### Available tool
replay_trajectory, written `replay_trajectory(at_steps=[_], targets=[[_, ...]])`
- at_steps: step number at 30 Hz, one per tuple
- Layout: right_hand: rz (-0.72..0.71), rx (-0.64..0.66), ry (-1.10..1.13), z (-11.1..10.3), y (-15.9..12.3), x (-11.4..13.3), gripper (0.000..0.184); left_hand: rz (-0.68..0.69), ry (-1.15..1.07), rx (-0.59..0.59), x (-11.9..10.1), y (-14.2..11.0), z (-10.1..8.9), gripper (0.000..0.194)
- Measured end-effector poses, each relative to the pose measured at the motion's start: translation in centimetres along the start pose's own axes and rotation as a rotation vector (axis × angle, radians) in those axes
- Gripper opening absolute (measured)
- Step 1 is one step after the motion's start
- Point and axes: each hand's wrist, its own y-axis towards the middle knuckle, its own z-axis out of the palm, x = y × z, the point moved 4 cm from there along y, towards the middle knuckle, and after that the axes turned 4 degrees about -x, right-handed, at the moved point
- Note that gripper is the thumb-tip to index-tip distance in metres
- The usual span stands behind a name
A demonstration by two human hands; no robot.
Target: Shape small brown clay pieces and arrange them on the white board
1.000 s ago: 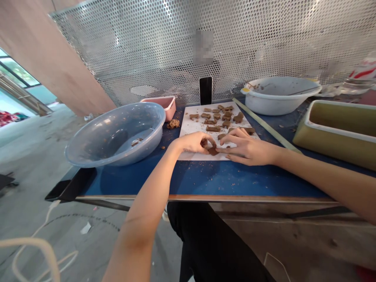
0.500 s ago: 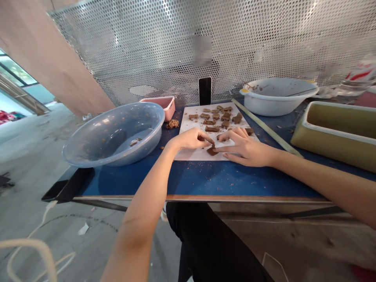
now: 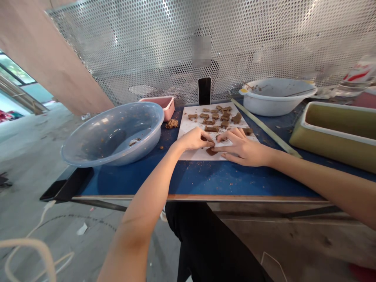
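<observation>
A small flat brown clay piece (image 3: 211,151) lies near the front edge of a white board (image 3: 190,156). My left hand (image 3: 194,139) is closed, index finger and thumb pinched at the far end of that piece. From the other side, my right hand (image 3: 242,149) rests on the board with its fingers apart, one fingertip touching the piece's right edge. Several shaped clay pieces (image 3: 211,129) are spread over the board beyond my hands. A darker clay piece (image 3: 247,131) lies just past my right hand, partly hidden.
On the left stand a big translucent blue basin (image 3: 117,156), a pink tub (image 3: 169,109) and a crumbly brown lump (image 3: 172,123). A phone (image 3: 205,91) leans upright behind the board. To the right are a pale stick (image 3: 264,127), a white basin (image 3: 264,105) and an olive planter (image 3: 331,135).
My left hand's fingertips have come slightly lower and closer to the clay piece. The right hand has hardly moved. The whole view has shifted a little.
</observation>
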Motion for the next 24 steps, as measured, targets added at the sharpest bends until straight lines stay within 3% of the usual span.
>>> replay_trajectory(at_steps=[12,15,24], targets=[[0.003,0.013,-0.043,0.22,0.06,0.34,0.044,-0.039,-0.021,-0.006,0.25,0.00,0.02,0.011],[0.011,-0.037,-0.049,0.02,0.05,0.37,0.040,-0.051,-0.007,-0.009,0.25,-0.01,0.04,0.012],[-0.065,-0.051,-0.181,-0.34,-0.01,0.58,0.039,-0.053,0.017,-0.014,0.41,0.10,-0.03,0.012]])
